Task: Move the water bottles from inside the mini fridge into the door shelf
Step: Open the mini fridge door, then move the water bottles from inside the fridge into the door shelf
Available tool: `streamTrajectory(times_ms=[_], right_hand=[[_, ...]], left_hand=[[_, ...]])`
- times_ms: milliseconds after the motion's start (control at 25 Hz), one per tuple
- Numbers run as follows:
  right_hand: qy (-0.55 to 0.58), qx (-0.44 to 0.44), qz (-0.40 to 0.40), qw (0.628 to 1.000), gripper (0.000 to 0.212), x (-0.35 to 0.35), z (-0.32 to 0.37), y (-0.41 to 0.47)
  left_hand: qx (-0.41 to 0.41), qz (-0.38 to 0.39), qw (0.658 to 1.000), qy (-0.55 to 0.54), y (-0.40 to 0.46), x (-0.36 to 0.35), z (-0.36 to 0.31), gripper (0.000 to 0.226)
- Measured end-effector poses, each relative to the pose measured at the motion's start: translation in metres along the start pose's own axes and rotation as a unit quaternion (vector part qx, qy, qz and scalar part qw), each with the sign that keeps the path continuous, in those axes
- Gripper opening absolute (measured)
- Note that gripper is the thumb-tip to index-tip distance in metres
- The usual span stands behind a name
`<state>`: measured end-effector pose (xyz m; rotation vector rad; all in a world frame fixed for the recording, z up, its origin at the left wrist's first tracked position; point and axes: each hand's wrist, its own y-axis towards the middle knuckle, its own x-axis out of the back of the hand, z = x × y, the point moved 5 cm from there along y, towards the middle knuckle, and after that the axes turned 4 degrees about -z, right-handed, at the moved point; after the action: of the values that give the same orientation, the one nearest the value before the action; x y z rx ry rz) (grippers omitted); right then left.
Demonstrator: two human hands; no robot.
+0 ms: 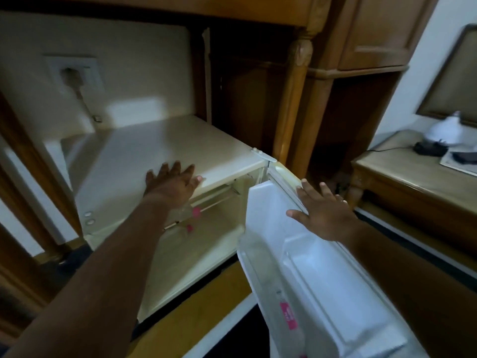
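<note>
My left hand [171, 183] lies flat and spread on the mini fridge [144, 151] top; my right hand [324, 214], fingers wide, rests on the open door [317, 280].

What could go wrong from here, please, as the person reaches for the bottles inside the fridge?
The left forearm hides most of the bottles inside, so a blind reach might knock them over. The open door is steadied only by the flat right hand; it could swing and jostle the bottle in the door shelf.
</note>
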<state>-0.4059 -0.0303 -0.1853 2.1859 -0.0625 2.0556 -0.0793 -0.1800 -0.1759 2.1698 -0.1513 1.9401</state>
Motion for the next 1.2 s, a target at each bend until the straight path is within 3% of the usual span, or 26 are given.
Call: streamTrajectory(times_ms=[320,520,600,680,720,800,920,1000,1080,1200], right_hand=[[-0.065,-0.046,-0.02,0.997,0.075,-0.004,-0.042,0.004],[-0.085,-0.073,0.0,0.994,0.09,-0.008,-0.051,0.013],[-0.046,-0.041,-0.076,0.995,0.095,0.0,-0.028,0.006],[0.044,0.048,-0.16,0.985,0.08,-0.009,0.016,-0.014],[0.092,0.091,-0.139,0.982,0.072,-0.031,0.038,-0.027],[0.158,0.1,0.019,0.982,0.066,-0.097,0.062,-0.05],[0.171,-0.058,0.062,0.982,0.078,-0.17,0.009,-0.062],[0.121,-0.176,0.162,0.964,0.054,-0.19,-0.035,-0.065],[0.091,-0.225,0.272,0.931,0.05,-0.202,-0.063,-0.074],[0.112,-0.262,0.376,0.882,0.067,-0.214,-0.079,-0.086]], left_hand=[[0.013,0.021,1.0,0.006,-0.002,0.004,-0.002,0.073],[0.02,0.02,0.999,0.016,0.002,0.002,0.0,0.074],[0.016,0.013,1.0,0.022,0.003,0.003,0.002,0.074],[0.014,-0.004,0.999,0.029,0.006,0.003,0.004,0.076],[0.011,-0.006,0.999,0.031,0.007,0.0,0.004,0.078],[0.004,-0.004,0.999,0.034,0.008,-0.003,0.004,0.078],[0.003,-0.016,0.999,0.033,0.009,-0.005,0.005,0.078],[-0.001,-0.02,0.999,0.038,0.011,-0.006,0.004,0.079],[-0.006,-0.022,0.999,0.043,0.013,-0.007,0.004,0.08],[-0.006,-0.025,0.999,0.041,0.013,-0.007,0.007,0.081]])
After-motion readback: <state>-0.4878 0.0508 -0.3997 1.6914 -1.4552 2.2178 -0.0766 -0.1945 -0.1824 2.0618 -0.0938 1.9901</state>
